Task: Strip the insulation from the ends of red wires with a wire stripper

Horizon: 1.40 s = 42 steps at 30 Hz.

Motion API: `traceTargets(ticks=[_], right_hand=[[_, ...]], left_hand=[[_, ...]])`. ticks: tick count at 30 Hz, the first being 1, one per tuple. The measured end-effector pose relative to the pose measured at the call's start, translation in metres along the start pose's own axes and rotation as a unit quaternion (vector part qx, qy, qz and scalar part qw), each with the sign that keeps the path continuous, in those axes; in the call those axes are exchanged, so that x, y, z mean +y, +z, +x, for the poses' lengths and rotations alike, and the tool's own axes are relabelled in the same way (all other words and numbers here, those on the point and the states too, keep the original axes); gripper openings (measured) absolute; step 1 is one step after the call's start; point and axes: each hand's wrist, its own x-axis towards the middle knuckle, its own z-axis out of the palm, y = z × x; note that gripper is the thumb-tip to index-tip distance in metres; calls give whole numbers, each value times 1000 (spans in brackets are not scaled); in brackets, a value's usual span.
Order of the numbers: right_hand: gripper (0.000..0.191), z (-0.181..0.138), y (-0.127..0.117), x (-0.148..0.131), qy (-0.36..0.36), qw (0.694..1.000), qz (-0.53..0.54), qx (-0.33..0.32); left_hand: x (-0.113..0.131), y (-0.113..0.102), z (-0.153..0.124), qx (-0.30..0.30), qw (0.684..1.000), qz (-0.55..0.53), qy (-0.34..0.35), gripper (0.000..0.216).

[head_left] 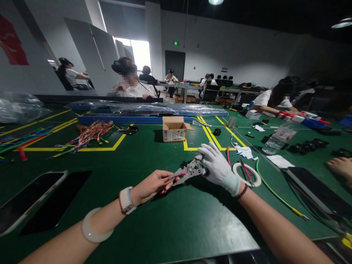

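Observation:
My right hand (217,165), in a white glove, grips the handles of a metal wire stripper (189,170) held just above the green table (154,220). Its jaws point left. My left hand (151,185), bare with a watch and a pale bangle on the arm, pinches a short red wire (168,183) and holds its end at the stripper's jaws. A roll of white tape (246,174) with red and dark wires across it lies right beside my right wrist.
A small open cardboard box (174,129) stands behind the hands. Bundles of coloured wires (90,134) lie at the left. Two dark phones (35,200) rest at near left. A plastic water bottle (279,137) and a green-yellow cable (275,192) are at right. Other people sit at tables beyond.

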Motion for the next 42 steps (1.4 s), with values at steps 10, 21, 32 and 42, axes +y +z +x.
traceTargets(ticks=[10, 21, 32, 42], right_hand=[[32, -4, 2, 1, 5, 997, 71, -4], [11, -4, 1, -1, 18, 996, 89, 7], [9, -8, -10, -3, -8, 1000, 0, 4], [26, -3, 2, 0, 4, 999, 28, 43]], left_hand=[[0, 0, 1, 22, 1000, -17, 3, 27], [2, -1, 1, 15, 1000, -26, 4, 26], [5, 0, 0, -4, 1000, -30, -5, 26], [0, 0, 0, -27, 998, -59, -8, 25]])
